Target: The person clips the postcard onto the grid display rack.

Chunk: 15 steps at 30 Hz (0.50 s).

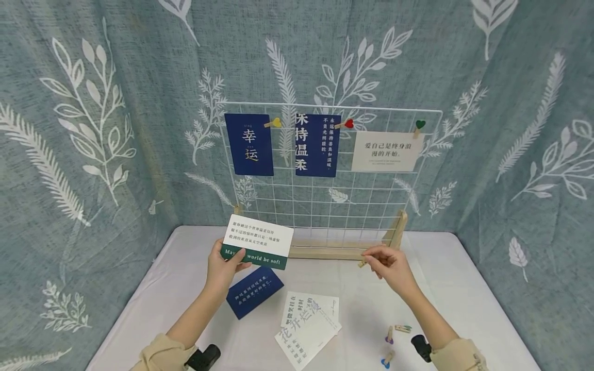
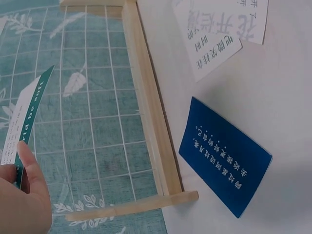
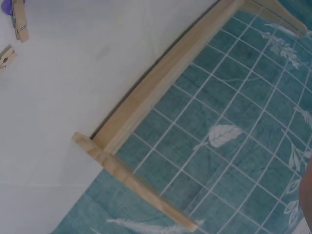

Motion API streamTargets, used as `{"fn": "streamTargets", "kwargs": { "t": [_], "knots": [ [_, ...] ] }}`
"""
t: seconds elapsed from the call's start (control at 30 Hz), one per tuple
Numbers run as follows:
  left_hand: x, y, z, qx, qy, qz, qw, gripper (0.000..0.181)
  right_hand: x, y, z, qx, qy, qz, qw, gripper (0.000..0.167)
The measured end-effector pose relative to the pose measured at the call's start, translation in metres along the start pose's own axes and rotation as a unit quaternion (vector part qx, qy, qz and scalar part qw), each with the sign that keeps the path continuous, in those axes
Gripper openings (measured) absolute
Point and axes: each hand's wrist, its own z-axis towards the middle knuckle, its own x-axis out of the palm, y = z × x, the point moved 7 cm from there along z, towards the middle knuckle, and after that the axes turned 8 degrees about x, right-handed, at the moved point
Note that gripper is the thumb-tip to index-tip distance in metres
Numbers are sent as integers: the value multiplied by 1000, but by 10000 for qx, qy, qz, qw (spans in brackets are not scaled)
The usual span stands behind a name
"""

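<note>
My left hand (image 1: 224,261) pinches a white and green card (image 1: 260,238) by its lower left corner, thumb in front. In the left wrist view that card (image 2: 27,119) is seen at a slant beside the grid. Off to the right, my right hand (image 1: 389,262) pinches a small wooden clothespin (image 1: 362,263) between thumb and fingers, in front of the rack's wooden base. On the white wire grid rack (image 1: 366,201) hang two blue cards (image 1: 250,144) and a white card (image 1: 387,151), each under a clothespin with a heart: yellow (image 1: 277,122), red (image 1: 349,123) or green (image 1: 419,124).
A blue card (image 1: 255,292) lies on the white tablecloth below the left hand. Two overlapping white cards (image 1: 308,330) lie at the middle front. Three loose clothespins (image 1: 389,335) are near the right forearm. Patterned curtains (image 1: 93,154) surround the table.
</note>
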Motion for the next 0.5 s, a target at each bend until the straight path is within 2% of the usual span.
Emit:
{"fn": "streamTargets", "kwargs": {
  "t": [0.07,0.23,0.33,0.5],
  "knots": [
    [-1,1,2,-35,-11,-80,10000,47,3,-1,1,12,244,165,9996,12],
    [-4,3,7,-142,-53,-236,9996,52,9,-7,3,340,727,306,9963,27],
    [-5,3,8,-188,-61,-268,9994,55,12,-10,5,508,749,211,9957,30],
    [-6,5,9,-223,-130,-466,9986,55,12,-12,5,663,573,141,9961,29]
  ]
}}
